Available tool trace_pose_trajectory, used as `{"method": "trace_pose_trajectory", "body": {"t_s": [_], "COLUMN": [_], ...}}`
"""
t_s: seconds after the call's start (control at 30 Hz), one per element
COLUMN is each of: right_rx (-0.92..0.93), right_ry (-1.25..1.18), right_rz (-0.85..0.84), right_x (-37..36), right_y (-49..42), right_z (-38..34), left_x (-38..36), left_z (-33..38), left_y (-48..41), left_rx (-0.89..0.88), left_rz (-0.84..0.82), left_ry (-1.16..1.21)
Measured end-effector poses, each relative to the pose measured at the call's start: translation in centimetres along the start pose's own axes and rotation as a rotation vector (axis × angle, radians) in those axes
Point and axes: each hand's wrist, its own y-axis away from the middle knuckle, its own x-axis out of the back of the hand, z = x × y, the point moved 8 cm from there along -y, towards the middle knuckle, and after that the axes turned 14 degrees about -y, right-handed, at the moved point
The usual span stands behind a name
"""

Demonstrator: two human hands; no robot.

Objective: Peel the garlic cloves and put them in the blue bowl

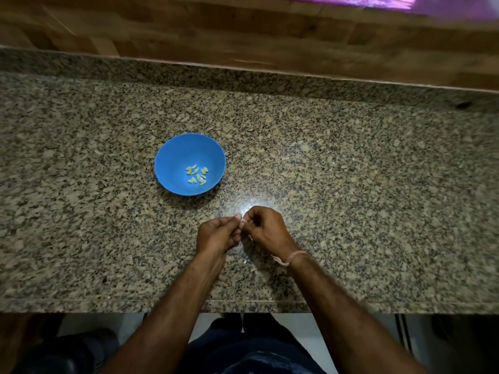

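A blue bowl [172, 157] stands on the granite counter, left of centre, with several peeled yellowish garlic cloves [197, 174] lying in its bottom. Nearer to me, right of the bowl, my left hand [217, 234] and my right hand [266, 232] meet fingertip to fingertip just above the counter. Both pinch a small pale garlic clove [242, 222] between them; most of it is hidden by the fingers. A thin strip of pale skin hangs below the hands.
The speckled granite counter [351, 184] runs from a raised back ledge and a wooden wall [243, 31] to the front edge [108, 303] near my body. A few pale skin scraps [252, 268] lie on the counter under my right wrist.
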Motion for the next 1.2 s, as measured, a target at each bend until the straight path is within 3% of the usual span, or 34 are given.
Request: {"method": "trace_pose_trajectory", "body": {"t_s": [0.3,0.83,1.1,1.2], "right_rx": [-0.024,0.047,-0.002,-0.032], "right_ry": [0.044,-0.049,-0.135,-0.227], "right_rz": [-0.12,0.185,0.219,0.216], "right_x": [-0.9,0.7,2.4,2.5], "right_y": [-1.8,-0.7,0.0,0.1], "right_z": [-1.0,-0.3,0.1,0.7], "left_x": [1.2,0.7,1.1,1.1], "left_z": [0.6,1.4,2.7,4.1], "left_y": [-1.6,-2.3,-2.1,0.0], "left_rx": [-0.022,-0.073,-0.25,-0.445], "left_rz": [0.039,0.108,0.22,0.313], "left_ry": [-0.052,-0.094,-0.423,-0.641]}}
